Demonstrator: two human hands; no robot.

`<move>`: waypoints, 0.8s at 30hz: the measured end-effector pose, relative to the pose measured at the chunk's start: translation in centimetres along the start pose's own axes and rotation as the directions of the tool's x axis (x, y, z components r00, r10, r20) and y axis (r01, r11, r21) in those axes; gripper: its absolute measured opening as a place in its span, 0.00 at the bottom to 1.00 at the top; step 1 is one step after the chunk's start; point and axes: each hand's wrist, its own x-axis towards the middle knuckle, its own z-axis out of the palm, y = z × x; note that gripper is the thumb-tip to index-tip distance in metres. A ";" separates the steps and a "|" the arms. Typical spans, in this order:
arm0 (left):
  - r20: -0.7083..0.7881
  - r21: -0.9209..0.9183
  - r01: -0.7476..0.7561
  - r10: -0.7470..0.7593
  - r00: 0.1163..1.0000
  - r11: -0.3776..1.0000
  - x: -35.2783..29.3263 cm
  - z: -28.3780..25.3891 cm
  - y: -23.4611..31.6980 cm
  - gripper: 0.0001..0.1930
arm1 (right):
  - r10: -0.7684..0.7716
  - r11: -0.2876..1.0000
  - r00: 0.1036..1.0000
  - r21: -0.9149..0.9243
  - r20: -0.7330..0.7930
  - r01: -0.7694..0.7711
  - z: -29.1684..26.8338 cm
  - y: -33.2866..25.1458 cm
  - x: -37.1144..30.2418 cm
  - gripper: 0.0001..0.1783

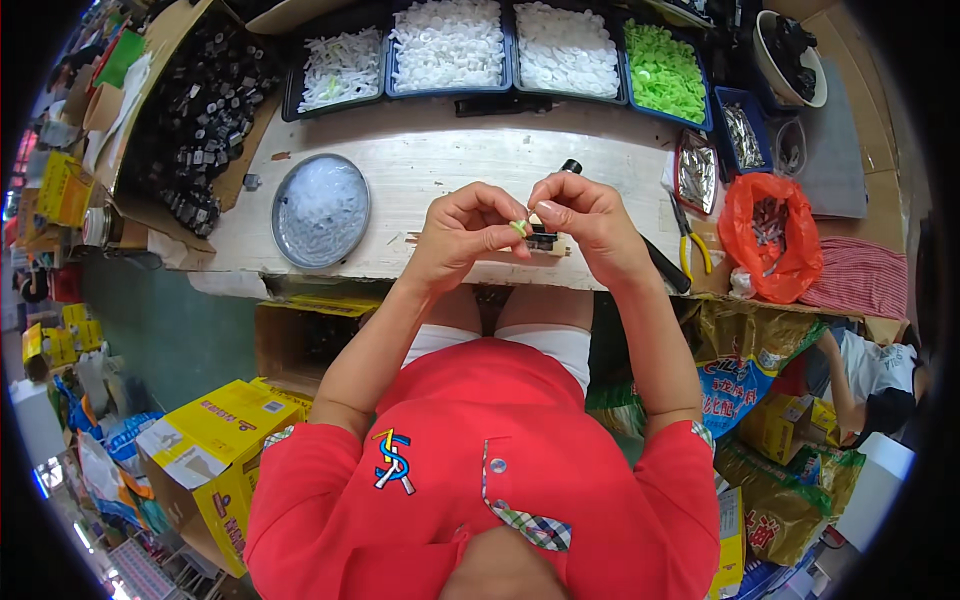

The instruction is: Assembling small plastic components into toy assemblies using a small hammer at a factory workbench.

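Over the near middle of the table, my left hand (458,238) is closed in a pinch on a small light-green plastic part (519,228). Facing it, my right hand (592,228) also has thumb and forefinger pressed together; whatever sits between them is too small to make out. The fingertips of both hands nearly meet. Just below them a small black fixture (543,240) rests on the wood, partly covered by my fingers. A black cylindrical piece (571,166) stands just beyond my right hand.
Trays of white parts (447,50) and a tray of green parts (664,75) line the back. A round metal dish (356,240) lies left, near a carton of black parts (200,130). At right are yellow-handled pliers (686,240) and a red bag (745,215) of metal pieces.
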 end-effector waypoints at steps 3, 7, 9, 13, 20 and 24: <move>0.020 0.084 -0.057 0.055 0.998 0.995 -0.4 0.2 0.4 0.06 | 0.062 0.998 0.998 -0.003 0.030 -0.062 0.1 0.1 -0.1 0.06; 0.016 0.346 -0.182 0.188 0.982 0.920 -0.8 -0.2 0.7 0.08 | 0.101 0.994 0.995 -0.050 -0.006 -0.101 0.8 0.4 -0.1 0.06; 0.053 0.452 -0.241 0.243 0.968 0.859 -1.0 -0.5 0.7 0.10 | 0.007 0.991 1.000 -0.130 -0.029 -0.011 1.2 1.2 0.0 0.05; 0.085 0.598 -0.339 0.363 0.928 0.726 -1.2 -0.7 0.4 0.09 | -0.263 0.810 0.964 -0.552 -0.045 0.196 2.4 1.3 -0.5 0.04; 0.011 0.686 -0.324 0.436 0.900 0.652 -2.1 -1.2 -1.1 0.14 | -0.541 0.459 0.838 -0.813 0.064 0.358 2.4 1.9 -1.2 0.05; 0.004 0.716 -0.327 0.465 0.885 0.617 -2.0 -1.0 -1.1 0.14 | -0.601 0.247 0.779 -0.885 0.180 0.395 2.5 2.1 -1.2 0.06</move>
